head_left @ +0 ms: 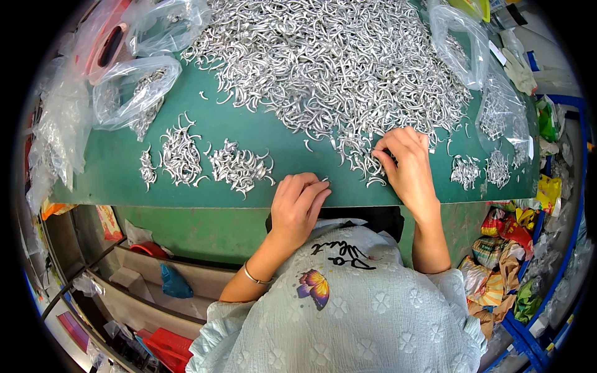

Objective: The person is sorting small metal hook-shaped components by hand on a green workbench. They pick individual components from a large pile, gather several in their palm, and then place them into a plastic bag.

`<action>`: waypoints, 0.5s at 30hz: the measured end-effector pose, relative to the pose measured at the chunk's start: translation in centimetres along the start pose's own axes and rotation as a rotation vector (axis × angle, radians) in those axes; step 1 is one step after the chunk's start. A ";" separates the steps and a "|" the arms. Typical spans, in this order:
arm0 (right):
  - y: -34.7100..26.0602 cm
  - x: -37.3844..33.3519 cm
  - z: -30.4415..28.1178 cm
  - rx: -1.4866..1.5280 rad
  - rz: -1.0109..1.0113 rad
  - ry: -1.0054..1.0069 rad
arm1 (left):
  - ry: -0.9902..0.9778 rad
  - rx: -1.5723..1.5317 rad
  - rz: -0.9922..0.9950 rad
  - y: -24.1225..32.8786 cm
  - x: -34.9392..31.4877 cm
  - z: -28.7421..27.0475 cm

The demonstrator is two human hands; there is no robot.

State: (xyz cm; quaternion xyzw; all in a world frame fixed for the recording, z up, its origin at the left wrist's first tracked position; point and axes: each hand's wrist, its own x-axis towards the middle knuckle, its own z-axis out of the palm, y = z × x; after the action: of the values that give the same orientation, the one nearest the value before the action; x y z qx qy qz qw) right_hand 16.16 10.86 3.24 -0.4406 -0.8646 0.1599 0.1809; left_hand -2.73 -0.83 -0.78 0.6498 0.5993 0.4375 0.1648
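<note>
A big heap of small, curved silvery metal pieces (336,62) covers the far middle of the green table (292,161). By the near edge, my left hand (297,208) is closed, with the tip of a small metal piece (325,179) showing at its fingertips. My right hand (407,165) is over the heap's near right fringe, its fingers curled and thumb drawn in toward the index finger. Loose pieces (364,163) lie just left of that hand; what its fingertips hold is too small to tell. Smaller piles sit left of my left hand, the nearest pile (239,166) among them.
Clear plastic bags with metal pieces stand at the left (137,93) and right (497,112). Two little piles (465,172) lie right of my right hand. A pink plastic container (109,46) is at the far left. Shelving with a red bin (168,348) stands below left; colourful packets (491,248) fill the right.
</note>
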 end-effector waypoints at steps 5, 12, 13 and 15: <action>0.3 -0.1 0.0 0.024 -0.018 0.044 | -0.015 -0.003 0.016 0.0 0.0 -0.1; -0.1 -0.1 -0.6 0.096 0.037 0.073 | -0.011 0.000 0.003 0.1 0.0 -0.2; -0.4 -0.1 -0.5 0.163 0.010 0.064 | -0.014 -0.001 -0.001 0.1 0.0 -0.2; -1.7 -0.1 -0.2 0.295 -0.040 0.045 | -0.034 0.004 0.003 0.1 0.0 -0.3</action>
State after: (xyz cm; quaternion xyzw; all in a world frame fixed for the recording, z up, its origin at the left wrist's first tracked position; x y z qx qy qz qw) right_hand 15.07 9.82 4.13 -0.3955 -0.8361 0.2716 0.2659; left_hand -2.87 -0.94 -0.51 0.6582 0.5964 0.4256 0.1730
